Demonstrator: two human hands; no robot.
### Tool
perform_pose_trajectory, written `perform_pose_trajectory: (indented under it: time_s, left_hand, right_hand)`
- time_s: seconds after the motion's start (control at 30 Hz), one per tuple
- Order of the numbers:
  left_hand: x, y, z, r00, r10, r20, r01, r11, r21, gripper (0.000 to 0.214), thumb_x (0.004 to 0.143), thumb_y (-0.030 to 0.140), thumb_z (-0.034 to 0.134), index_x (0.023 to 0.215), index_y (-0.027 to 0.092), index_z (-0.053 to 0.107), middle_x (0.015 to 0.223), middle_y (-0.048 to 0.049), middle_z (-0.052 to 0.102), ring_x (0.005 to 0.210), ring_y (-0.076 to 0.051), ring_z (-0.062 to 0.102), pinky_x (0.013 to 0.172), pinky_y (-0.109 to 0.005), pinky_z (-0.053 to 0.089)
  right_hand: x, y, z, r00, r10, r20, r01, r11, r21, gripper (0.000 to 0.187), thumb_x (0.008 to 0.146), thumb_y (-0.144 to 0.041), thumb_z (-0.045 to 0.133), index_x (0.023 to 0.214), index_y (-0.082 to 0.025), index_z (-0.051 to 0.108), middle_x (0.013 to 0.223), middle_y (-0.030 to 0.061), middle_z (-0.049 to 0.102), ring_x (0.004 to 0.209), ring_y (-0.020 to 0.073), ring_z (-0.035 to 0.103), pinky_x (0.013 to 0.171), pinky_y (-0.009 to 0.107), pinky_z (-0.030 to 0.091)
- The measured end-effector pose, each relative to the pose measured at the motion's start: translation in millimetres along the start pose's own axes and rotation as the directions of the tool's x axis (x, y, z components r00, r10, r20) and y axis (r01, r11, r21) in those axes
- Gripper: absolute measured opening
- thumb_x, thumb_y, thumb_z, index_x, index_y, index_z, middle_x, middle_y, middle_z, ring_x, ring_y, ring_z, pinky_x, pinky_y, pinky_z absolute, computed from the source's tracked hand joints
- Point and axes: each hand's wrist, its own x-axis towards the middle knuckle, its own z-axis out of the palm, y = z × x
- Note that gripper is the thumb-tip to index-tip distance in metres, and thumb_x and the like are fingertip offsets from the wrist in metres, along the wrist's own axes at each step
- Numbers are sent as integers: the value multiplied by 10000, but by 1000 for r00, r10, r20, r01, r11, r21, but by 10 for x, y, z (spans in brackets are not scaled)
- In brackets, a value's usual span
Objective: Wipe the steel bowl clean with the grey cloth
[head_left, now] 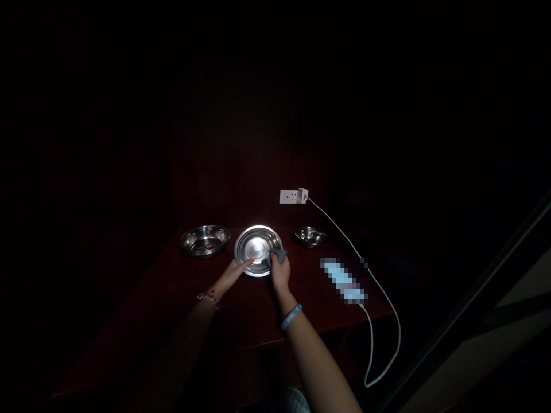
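Observation:
A shiny steel bowl (257,244) is held up over the dark red table, its inside tilted toward me. My left hand (235,275) grips its lower left rim, the thumb lying over the inside and the other fingers hidden behind. At the lower right of the bowl, my right hand (280,271) is closed on a grey cloth (279,254), which touches the bowl's inner side. Another steel bowl (205,241) stands to the left with something small and orange-brown in its bottom. On the right rests a smaller steel bowl (310,236).
A phone-like blurred bright object (343,280) lies on the table (241,321) at right. Its white cable (398,332) loops past the table edge and up to a charger (302,195) in the wall socket (287,197). The surroundings are very dark.

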Motion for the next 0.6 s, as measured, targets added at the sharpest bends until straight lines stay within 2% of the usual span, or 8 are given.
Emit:
perform_pose_trajectory:
  time_s: [0.1, 0.3, 0.6]
  left_hand:
    - [-1, -7, -1, 1000, 10, 4, -10, 1000, 15, 548, 709, 336, 774, 1214, 133, 708, 1345, -184, 716, 1379, -359, 585, 1208, -443, 403]
    - [-13, 59, 24, 998, -32, -46, 32, 999, 11, 498, 709, 260, 760, 1186, 126, 715, 1302, -178, 740, 1392, -372, 570, 1192, -441, 423]
    - [76, -73, -19, 996, -23, -87, 24, 1000, 6, 550, 741, 274, 758, 1260, 113, 672, 1305, -190, 734, 1328, -362, 627, 1173, -404, 446]
  right_hand:
    - [1, 1, 9, 1000, 14, 10, -14, 1000, -1, 261, 815, -335, 600, 991, -202, 739, 988, 74, 810, 929, 244, 752, 829, 303, 545]
    - [5, 22, 31, 1000, 24, 20, -24, 1000, -6, 254, 815, -340, 607, 988, -210, 740, 1024, 76, 812, 986, 255, 752, 860, 320, 546]
    - [-1, 19, 24, 999, 28, 20, -28, 999, -26, 228, 822, -335, 633, 972, -209, 750, 991, 81, 813, 950, 258, 755, 822, 319, 558]
